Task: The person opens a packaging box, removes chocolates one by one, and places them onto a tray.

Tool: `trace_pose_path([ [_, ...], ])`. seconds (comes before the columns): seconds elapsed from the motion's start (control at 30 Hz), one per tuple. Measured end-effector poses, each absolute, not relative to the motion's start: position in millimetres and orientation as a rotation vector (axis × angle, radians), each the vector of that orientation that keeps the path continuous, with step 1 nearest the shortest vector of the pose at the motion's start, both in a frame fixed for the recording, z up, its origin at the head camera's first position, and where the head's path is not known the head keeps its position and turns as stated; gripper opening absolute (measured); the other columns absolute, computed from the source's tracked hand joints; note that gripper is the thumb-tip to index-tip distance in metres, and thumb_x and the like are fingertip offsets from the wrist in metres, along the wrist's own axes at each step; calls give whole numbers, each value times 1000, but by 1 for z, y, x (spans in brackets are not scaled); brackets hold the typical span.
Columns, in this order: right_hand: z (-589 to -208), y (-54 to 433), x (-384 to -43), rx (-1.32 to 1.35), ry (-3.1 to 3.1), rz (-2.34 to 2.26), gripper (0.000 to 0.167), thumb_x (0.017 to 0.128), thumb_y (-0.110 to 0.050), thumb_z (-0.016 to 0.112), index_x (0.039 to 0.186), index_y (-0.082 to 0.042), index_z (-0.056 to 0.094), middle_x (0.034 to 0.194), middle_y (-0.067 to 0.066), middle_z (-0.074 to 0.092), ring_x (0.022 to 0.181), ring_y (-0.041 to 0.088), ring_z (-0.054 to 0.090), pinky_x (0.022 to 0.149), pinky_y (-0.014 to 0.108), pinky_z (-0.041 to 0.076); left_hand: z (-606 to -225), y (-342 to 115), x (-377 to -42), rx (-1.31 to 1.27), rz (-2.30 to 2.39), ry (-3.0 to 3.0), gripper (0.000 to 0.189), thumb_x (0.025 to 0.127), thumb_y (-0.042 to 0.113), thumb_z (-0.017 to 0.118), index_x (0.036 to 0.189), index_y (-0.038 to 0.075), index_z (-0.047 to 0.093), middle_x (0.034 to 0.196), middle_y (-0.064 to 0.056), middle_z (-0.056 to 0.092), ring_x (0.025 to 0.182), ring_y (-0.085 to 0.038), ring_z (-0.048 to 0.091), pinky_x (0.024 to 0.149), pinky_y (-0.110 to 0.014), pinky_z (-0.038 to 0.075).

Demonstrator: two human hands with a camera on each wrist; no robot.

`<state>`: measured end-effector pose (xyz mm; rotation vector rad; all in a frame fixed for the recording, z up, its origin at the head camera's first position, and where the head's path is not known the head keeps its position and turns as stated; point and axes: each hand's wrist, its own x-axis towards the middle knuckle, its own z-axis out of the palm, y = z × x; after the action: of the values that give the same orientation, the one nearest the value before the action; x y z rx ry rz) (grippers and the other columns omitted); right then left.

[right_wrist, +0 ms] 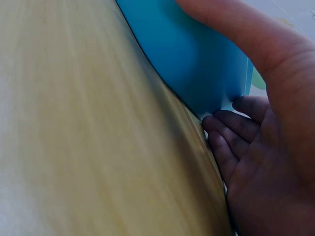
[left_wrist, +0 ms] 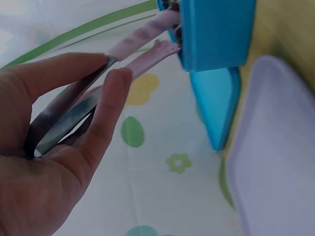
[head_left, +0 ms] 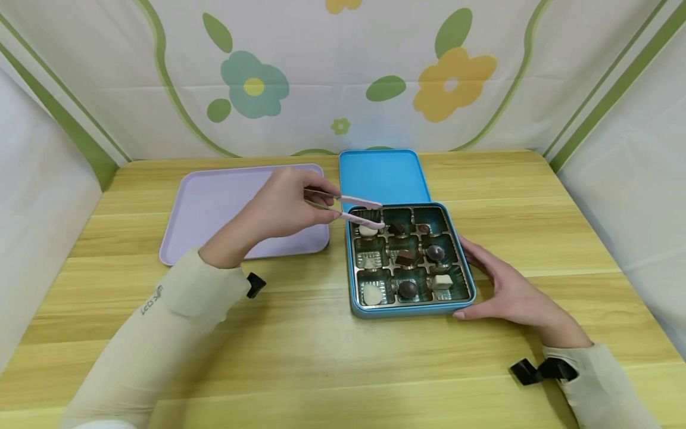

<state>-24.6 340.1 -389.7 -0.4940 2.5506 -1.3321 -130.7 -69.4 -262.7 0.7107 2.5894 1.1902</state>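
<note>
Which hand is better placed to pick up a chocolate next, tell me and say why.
Probably the left hand: it holds the pink tongs, their tips near a white piece in the blue box. The right hand holds no tool, resting at the box's right side.

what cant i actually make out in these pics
- Head view: part of the lilac tray, behind the left grip.
- Head view: the blue lid's near edge, behind the blue box.
- Head view: whether the tongs touch the white chocolate; the tips overlap it.
- Left wrist view: the chocolates, mostly behind the box's wall.
- Right wrist view: the right grip's thumb tip, cut off by the top edge.
</note>
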Motion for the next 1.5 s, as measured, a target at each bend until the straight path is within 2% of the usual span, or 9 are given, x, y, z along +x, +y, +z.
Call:
trace_pose_path([
  [0.4,-388,339,-24,-464,2552,-1314,134,70,-20,104,172,-38,19,175,11,34,146,-14,35,113,0,20,-246,-72,-132,800,1062,2564,19,90,1,82,109,-1,82,102,-13,75,93,-22,77,86,-35,66],
  [0.57,-387,342,-24,-479,2570,-1307,132,71,-19,104,172,-37,20,175,12,35,144,-16,35,111,-1,21,-243,-61,-140,850,868,2594,19,90,4,83,108,-1,82,100,-12,77,89,-22,73,82,-36,63],
  [0.8,-390,340,-21,-466,2583,-1288,129,73,-20,103,172,-37,22,172,11,39,144,-14,36,111,-1,22,-244,-43,-148,848,670,2557,22,94,7,79,113,-3,80,109,-17,78,88,-24,70,78,-36,59],
  [1.07,-388,341,-22,-465,2593,-1281,130,71,-20,104,172,-37,23,172,9,40,145,-12,38,112,1,22,-262,-56,-146,833,887,2530,14,94,2,79,107,-4,81,102,-17,78,91,-24,74,81,-35,63],
  [1.23,-389,341,-21,-438,2603,-1290,129,70,-20,105,171,-37,26,171,7,42,145,-12,37,111,-1,22,-271,-61,-141,742,999,2531,16,94,4,80,110,-1,82,103,-14,78,92,-23,70,75,-31,58],
  [1.37,-390,342,-21,-445,2599,-1285,128,71,-21,104,171,-38,26,171,7,41,145,-13,37,111,-1,23,-279,-67,-139,645,1070,2534,18,94,6,81,112,5,83,104,-10,79,95,-22,68,76,-32,54],
  [1.5,-390,343,-22,-463,2595,-1278,128,72,-21,104,171,-37,25,171,9,42,144,-12,38,111,0,22,-285,-74,-138,583,1145,2527,17,95,9,83,112,8,83,101,-8,80,91,-22,65,74,-33,51],
])
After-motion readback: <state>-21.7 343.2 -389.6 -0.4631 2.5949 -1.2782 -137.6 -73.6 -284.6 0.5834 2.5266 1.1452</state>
